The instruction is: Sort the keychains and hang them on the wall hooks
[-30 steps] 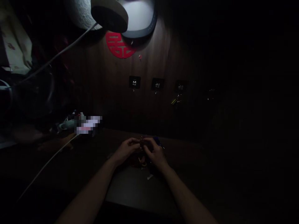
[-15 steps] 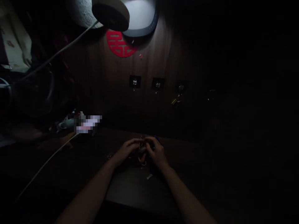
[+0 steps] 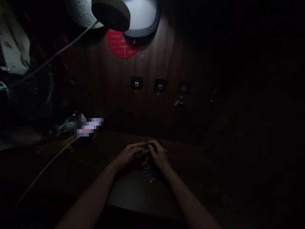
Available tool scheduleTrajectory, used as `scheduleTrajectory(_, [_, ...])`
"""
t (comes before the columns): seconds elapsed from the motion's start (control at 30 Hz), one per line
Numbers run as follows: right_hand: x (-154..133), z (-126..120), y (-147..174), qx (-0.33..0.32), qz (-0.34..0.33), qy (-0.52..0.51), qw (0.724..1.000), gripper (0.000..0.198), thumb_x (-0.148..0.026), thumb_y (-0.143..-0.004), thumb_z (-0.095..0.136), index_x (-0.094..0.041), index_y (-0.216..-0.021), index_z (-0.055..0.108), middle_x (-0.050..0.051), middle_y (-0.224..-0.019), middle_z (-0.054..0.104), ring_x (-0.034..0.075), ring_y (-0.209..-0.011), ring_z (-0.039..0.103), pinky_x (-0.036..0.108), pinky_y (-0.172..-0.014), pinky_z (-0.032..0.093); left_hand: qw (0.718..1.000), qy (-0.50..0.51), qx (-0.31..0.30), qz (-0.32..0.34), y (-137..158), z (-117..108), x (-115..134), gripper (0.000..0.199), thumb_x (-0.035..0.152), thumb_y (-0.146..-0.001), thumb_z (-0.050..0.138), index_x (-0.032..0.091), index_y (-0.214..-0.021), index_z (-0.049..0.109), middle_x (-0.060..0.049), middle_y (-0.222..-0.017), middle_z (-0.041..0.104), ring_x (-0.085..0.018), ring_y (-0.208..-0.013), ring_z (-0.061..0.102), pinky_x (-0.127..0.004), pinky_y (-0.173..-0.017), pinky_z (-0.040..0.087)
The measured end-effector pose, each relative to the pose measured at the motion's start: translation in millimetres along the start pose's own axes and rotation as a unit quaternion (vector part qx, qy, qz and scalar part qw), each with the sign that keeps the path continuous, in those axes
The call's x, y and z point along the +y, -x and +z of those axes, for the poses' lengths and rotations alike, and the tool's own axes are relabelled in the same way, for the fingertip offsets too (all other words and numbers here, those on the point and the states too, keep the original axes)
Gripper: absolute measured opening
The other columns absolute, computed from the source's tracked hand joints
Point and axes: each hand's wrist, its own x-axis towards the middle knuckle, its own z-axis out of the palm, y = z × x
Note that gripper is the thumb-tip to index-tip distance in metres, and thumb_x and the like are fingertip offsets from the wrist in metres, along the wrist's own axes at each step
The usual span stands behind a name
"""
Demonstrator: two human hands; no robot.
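In the dim head view, my left hand [image 3: 128, 155] and my right hand [image 3: 160, 156] meet over a cluster of small things on the dark table. Both hands have their fingers bent inward with the tips close together. What sits between the fingertips is too dark and small to name. Just below them shows an orange curved piece [image 3: 145, 163]. A blue thing [image 3: 158, 140] peeks out behind my right hand, partly hidden by it. Nearer to me lies a small pale scrap [image 3: 152, 180].
To the left, a white cable [image 3: 50, 163] runs across the table to a bright pixelated patch [image 3: 90, 127]. Above hang a lamp [image 3: 140, 19] and a red round paper cutout [image 3: 121, 46]. Several black hooks [image 3: 137, 83] line the wooden wall.
My fingers have shifted slightly and drawn closer over the small things, covering more of them. The whole view has moved a little; the surroundings stay the same.
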Motion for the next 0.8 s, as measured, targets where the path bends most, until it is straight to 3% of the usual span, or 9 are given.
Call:
scheduleTrajectory(0.13, [3.6,0.4,0.9,0.046,-0.075,0.027,0.996,0.016,-0.019,-0.081,0.049,-0.023,-0.091,0.061,0.004,-0.091,0.059,0.019,-0.091,0.053,0.033,-0.081,0.043,0.997,0.083,-0.006,0.005,-1.2,2.2,-0.8,0.045,0.025,-0.074,0.062,0.019,-0.118,0.056,-0.007,-0.107,0.064,-0.017,-0.092,0.059,-0.028,-0.082,0.041])
scheduleTrajectory(0.23, [3.8,-2.2,1.9,0.037,-0.120,0.045,0.991,0.018,-0.019,-0.080,0.053,-0.025,-0.093,0.062,0.005,-0.094,0.059,0.020,-0.092,0.052,0.035,-0.082,0.043,0.995,0.095,-0.018,0.017,-1.2,2.4,-1.7,0.045,0.027,-0.074,0.063,0.018,-0.117,0.056,-0.008,-0.111,0.062,-0.017,-0.094,0.057,-0.028,-0.082,0.041])
scheduleTrajectory(0.4, [-1.4,-5.8,2.0,-0.003,-0.130,0.049,0.990,0.014,-0.023,-0.080,0.055,-0.027,-0.089,0.065,0.004,-0.088,0.062,0.020,-0.086,0.054,0.036,-0.077,0.044,0.999,0.048,-0.012,0.008,-1.4,-0.9,-4.6,0.047,0.036,-0.077,0.059,0.016,-0.119,0.055,-0.007,-0.095,0.065,-0.009,-0.068,0.054,-0.021,-0.061,0.038])
scheduleTrajectory(0.5, [-3.5,-3.6,0.5,0.007,-0.087,-0.013,0.996,0.010,-0.025,-0.080,0.056,-0.025,-0.083,0.065,0.003,-0.080,0.064,0.019,-0.081,0.056,0.034,-0.075,0.044,1.000,-0.004,0.014,0.016,-1.6,-1.6,-3.2,0.045,0.039,-0.077,0.057,0.016,-0.116,0.057,-0.007,-0.094,0.064,-0.009,-0.067,0.053,-0.019,-0.055,0.035])
scheduleTrajectory(0.6, [-4.0,-1.1,-2.1,0.039,0.023,-0.101,0.994,0.010,-0.029,-0.078,0.057,-0.022,-0.078,0.064,0.002,-0.077,0.065,0.018,-0.076,0.060,0.030,-0.070,0.046,0.997,-0.052,0.046,0.023,-1.8,-1.1,1.0,0.040,0.040,-0.077,0.055,0.017,-0.110,0.061,-0.006,-0.097,0.064,-0.013,-0.074,0.055,-0.020,-0.058,0.038])
scheduleTrajectory(0.67, [-3.9,-1.8,-4.5,0.059,0.089,-0.152,0.983,0.012,-0.031,-0.075,0.059,-0.021,-0.076,0.064,0.001,-0.075,0.066,0.017,-0.072,0.061,0.029,-0.067,0.046,0.994,-0.082,0.071,0.022,-2.8,-2.2,2.4,0.041,0.043,-0.078,0.051,0.016,-0.109,0.060,-0.005,-0.089,0.066,-0.012,-0.068,0.055,-0.021,-0.057,0.039])
scheduleTrajectory(0.8, [-1.1,-11.1,-11.4,0.101,0.137,-0.184,0.968,0.017,-0.035,-0.068,0.064,-0.018,-0.071,0.065,0.001,-0.071,0.067,0.017,-0.071,0.062,0.029,-0.067,0.047,0.968,-0.192,0.146,0.062,-7.3,-10.4,-4.3,0.039,0.043,-0.079,0.046,0.016,-0.103,0.061,-0.004,-0.085,0.067,-0.016,-0.072,0.058,-0.024,-0.063,0.043])
